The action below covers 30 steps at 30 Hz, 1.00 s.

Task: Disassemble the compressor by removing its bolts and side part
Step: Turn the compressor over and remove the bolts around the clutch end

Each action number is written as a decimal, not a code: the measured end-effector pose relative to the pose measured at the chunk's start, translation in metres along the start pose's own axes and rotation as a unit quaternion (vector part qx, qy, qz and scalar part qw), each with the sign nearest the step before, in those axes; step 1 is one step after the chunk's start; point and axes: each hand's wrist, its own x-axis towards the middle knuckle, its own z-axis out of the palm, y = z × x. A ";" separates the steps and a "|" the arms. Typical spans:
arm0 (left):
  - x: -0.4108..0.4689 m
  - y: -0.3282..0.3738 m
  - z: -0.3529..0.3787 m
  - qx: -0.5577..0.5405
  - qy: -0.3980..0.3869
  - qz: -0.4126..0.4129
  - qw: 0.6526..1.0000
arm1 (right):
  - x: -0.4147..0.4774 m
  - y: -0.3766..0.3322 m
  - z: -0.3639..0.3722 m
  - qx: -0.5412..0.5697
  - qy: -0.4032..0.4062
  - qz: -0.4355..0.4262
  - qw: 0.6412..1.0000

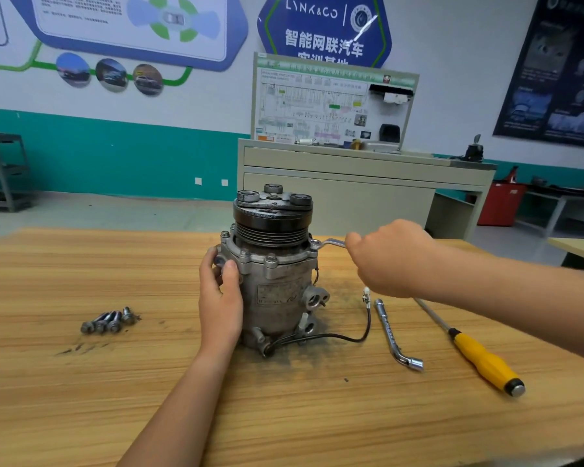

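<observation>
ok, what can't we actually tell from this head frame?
Head view only:
Handle of the wrench: buried in the right hand, so its length and far end are hidden.
The bolt under the wrench's ring: covered by the ring.
Far side of the compressor: faces away, so bolts there cannot be counted.
Left flank of the compressor: behind the left hand.
Text on the label: too blurred to read.

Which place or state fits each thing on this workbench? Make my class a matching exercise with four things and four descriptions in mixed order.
1. grey metal compressor
2. loose dark bolts
3. yellow-handled screwdriver
4. slim silver spanner

A. gripped by the right hand
B. lying far right on the wooden table
C. lying left of the compressor
D. standing upright, held by the left hand

Pairs: 1-D, 2-C, 3-B, 4-A
</observation>
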 end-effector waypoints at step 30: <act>0.001 0.000 0.001 0.000 0.014 0.000 1.000 | -0.008 0.006 0.032 0.287 0.100 0.061 0.951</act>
